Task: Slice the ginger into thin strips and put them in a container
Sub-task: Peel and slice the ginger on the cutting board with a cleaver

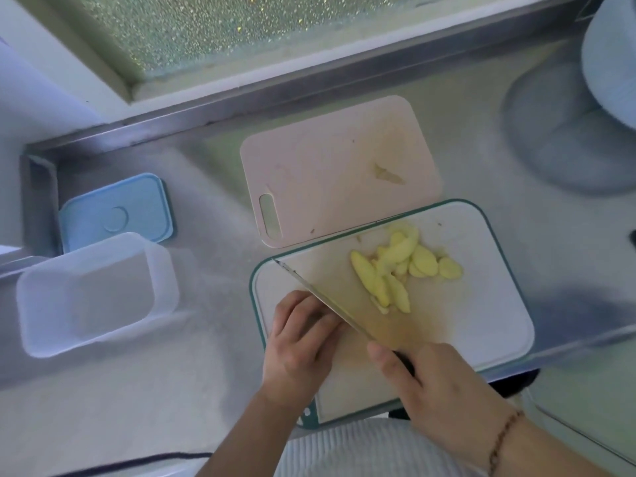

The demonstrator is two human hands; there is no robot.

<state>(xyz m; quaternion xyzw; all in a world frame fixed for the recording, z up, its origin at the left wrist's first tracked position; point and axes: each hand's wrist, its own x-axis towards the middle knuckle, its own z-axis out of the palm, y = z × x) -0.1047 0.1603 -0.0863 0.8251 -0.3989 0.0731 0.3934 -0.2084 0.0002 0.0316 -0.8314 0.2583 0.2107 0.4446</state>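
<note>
Several ginger slices [399, 266] lie beyond both hands — right hand [444, 390] grips knife [330, 297]

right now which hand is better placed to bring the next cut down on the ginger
Right. The right hand grips the knife, blade angled over the white board. The left hand rests beside the blade; whether it holds ginger is hidden.

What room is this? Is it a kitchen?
Most likely a kitchen. Ginger slices lie on a white cutting board, the right hand holds a knife, and a clear container waits on the steel counter.
</note>
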